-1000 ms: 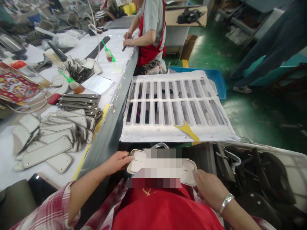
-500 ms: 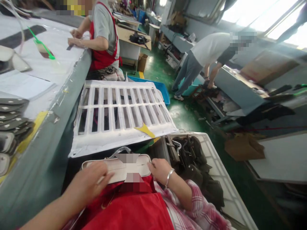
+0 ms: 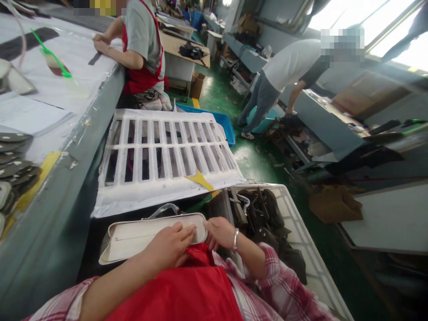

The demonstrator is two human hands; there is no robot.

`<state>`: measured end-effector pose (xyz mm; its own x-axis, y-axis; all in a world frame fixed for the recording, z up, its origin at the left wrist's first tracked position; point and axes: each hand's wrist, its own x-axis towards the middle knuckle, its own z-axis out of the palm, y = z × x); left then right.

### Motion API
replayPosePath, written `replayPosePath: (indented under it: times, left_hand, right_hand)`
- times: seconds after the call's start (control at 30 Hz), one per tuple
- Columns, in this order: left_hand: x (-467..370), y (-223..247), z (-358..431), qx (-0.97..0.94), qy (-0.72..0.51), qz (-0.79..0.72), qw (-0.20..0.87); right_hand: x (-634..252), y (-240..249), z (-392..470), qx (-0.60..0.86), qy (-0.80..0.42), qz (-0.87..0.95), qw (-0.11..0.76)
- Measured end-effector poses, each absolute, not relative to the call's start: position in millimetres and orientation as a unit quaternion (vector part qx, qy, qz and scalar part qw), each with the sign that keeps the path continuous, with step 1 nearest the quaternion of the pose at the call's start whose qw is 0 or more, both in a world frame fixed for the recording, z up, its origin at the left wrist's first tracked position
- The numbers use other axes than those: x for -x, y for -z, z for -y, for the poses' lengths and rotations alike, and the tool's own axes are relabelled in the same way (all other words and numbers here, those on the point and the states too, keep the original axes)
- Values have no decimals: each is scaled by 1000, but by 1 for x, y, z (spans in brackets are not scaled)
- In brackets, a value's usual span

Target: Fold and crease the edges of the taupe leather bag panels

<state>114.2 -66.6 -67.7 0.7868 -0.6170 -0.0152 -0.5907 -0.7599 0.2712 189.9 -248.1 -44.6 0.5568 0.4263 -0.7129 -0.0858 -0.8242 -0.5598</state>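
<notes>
A long cream-coloured bag (image 3: 133, 236) lies across my lap, its flat cream face up and a clear-wrapped handle (image 3: 163, 209) at its far edge. My left hand (image 3: 172, 243) rests on the right part of that face, fingers stretched out and pointing right. At the bag's right end, my right hand (image 3: 219, 232), with a silver bangle on the wrist, has its fingers bent around the rim, pinching it. A red apron (image 3: 180, 294) covers my lap below the bag.
Ahead stands a white slatted rack (image 3: 167, 145) with a yellow piece on it. A white crate (image 3: 301, 218) of dark bags is at my right, a worktable (image 3: 83, 129) at my left. Two people work beyond, near a blue tray (image 3: 224, 127) and a cardboard box (image 3: 336, 205).
My left hand has slid right along the bag, towards my right hand, uncovering the bag's left end. The bent-over person's arm has moved slightly.
</notes>
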Motion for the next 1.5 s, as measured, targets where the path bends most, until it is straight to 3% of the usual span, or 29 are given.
replayPosePath:
  times: [0.07, 0.13, 0.3, 0.4, 0.6, 0.73, 0.8, 0.9, 0.97, 1.07, 1.27, 1.5]
  left_hand:
    - [-115, 70, 67, -935, 47, 324, 136]
    - [-116, 71, 68, -935, 43, 324, 139]
    - [-118, 68, 67, -933, 48, 327, 140]
    - [-120, 70, 65, -928, 53, 338, 146]
    - [-123, 72, 70, -928, 75, 327, 162]
    - [-111, 43, 57, -911, 88, 284, 285]
    - [-97, 31, 33, -904, 44, 167, 391]
    - [-69, 33, -19, -867, -79, -145, 469]
    - [-52, 47, -51, -817, -32, -252, 517]
    - [-40, 68, -79, -770, 93, -248, 580]
    - [-52, 70, -91, -759, 188, -191, 594]
    - [-70, 72, -97, -768, 237, -144, 577]
  right_hand:
    - [-193, 54, 261, 720, -520, 0, 460]
    - [-196, 67, 273, 622, -546, -34, 561]
    - [-204, 95, 282, 536, -562, -39, 628]
    - [-211, 95, 277, 549, -593, -46, 587]
    - [-234, 65, 256, 633, -656, 2, 411]
    - [-226, 54, 247, 706, -610, 8, 359]
    - [-219, 56, 248, 731, -582, 7, 356]
    - [-211, 59, 251, 743, -558, 12, 369]
    - [-208, 58, 253, 746, -555, 21, 367]
    - [-208, 51, 250, 753, -565, 37, 336]
    - [-218, 42, 238, 760, -592, 38, 265]
    - [-224, 52, 229, 745, -603, -3, 287]
